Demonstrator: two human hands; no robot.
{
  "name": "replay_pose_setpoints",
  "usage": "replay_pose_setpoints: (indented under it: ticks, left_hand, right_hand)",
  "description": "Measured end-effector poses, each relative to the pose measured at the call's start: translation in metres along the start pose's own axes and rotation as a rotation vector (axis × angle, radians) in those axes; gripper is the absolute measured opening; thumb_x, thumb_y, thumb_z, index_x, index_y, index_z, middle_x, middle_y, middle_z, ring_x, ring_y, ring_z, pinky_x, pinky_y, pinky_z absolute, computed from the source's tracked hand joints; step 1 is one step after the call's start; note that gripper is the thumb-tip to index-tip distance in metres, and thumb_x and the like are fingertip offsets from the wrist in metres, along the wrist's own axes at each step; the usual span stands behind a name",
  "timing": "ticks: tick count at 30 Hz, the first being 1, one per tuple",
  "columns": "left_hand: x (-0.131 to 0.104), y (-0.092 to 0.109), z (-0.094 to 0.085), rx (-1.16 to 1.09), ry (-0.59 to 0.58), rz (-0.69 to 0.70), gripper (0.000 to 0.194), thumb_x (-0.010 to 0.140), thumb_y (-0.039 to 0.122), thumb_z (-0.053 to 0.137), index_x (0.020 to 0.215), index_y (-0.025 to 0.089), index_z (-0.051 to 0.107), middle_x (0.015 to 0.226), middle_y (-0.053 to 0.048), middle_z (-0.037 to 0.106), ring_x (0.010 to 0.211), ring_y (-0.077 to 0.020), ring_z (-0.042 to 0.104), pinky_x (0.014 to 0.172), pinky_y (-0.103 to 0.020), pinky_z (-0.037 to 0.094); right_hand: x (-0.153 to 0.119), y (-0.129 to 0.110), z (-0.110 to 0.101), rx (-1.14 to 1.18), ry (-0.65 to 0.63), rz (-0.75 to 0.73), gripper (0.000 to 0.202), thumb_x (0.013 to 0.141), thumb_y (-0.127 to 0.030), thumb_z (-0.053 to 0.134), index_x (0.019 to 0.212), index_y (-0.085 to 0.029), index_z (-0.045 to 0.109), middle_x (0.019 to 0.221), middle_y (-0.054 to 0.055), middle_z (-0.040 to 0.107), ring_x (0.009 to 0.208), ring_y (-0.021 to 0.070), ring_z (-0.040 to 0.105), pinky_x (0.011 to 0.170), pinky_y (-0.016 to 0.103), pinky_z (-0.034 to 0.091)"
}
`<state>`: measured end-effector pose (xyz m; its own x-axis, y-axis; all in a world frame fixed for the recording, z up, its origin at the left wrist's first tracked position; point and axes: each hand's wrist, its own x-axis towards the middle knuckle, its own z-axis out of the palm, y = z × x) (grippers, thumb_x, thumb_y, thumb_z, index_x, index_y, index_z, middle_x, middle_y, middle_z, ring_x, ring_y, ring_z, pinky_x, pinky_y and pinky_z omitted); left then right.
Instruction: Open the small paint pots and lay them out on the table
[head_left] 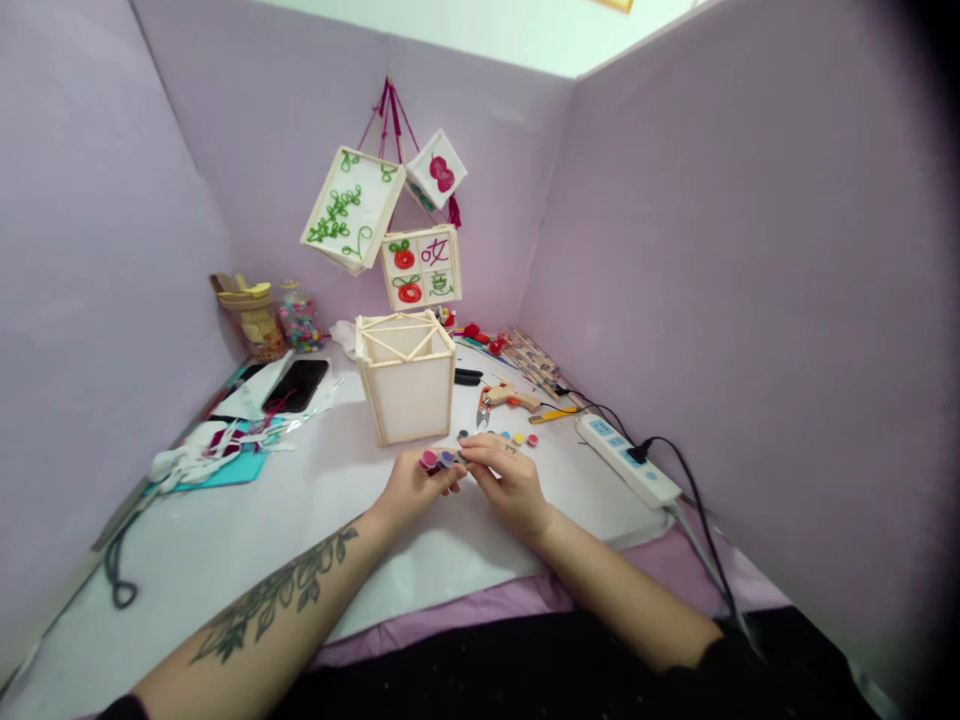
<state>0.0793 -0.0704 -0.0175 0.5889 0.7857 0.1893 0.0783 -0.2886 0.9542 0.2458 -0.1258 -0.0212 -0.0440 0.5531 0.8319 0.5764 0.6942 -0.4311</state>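
Observation:
My left hand (pixel 416 482) is closed around a strip of small paint pots (pixel 437 460), with a magenta and a purplish-blue pot showing at its fingers. The fingertips of my right hand (pixel 510 483) are pinched at the right end of this strip; what exactly they grip is too small to tell. Just behind my hands stands a white lantern (pixel 414 400) with a wooden stick frame and an open lattice top. More small pots in yellow, red and other colours (pixel 519 439) lie on the table beyond my right hand.
A glue gun (pixel 511 397), pliers and a yellow cutter (pixel 553 414) lie behind my right hand. At right is a power strip (pixel 628 462) with cables. A phone (pixel 297 386), ribbons and jars are at left. Decorated lanterns (pixel 352 210) hang at the back.

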Motion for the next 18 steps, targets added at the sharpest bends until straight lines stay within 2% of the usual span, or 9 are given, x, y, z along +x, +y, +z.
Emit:
replay_pose_setpoints:
  ticks: [3,10,18]
  left_hand:
    - [-0.001,-0.001,0.003,-0.010,0.023,-0.011,0.038,0.077,0.051,0.065,0.066,0.014,0.063,0.055,-0.002,0.061,0.052,-0.0124,0.056,0.052,-0.023,0.044]
    - [0.001,-0.004,0.010,-0.020,0.020,-0.062,0.041,0.076,0.053,0.063,0.064,0.014,0.061,0.049,0.000,0.057,0.048,-0.0115,0.053,0.049,-0.023,0.042]
    - [-0.001,-0.005,0.012,0.054,0.050,-0.053,0.039,0.078,0.050,0.060,0.062,0.014,0.061,0.049,-0.001,0.056,0.047,-0.0112,0.052,0.049,-0.022,0.040]
  right_hand:
    - [-0.002,0.002,0.001,0.061,0.008,0.044,0.020,0.088,-0.012,0.058,0.100,-0.022,0.071,0.100,0.009,0.075,0.097,0.0195,0.070,0.089,0.036,0.057]
    - [-0.010,0.003,0.003,0.013,0.015,0.137,0.020,0.087,-0.014,0.057,0.096,-0.023,0.072,0.089,0.005,0.076,0.085,0.0187,0.071,0.078,0.032,0.058]
    - [-0.011,0.002,0.004,0.005,0.008,0.141,0.019,0.088,-0.013,0.054,0.094,-0.021,0.070,0.084,0.006,0.074,0.079,0.0172,0.070,0.074,0.030,0.056]
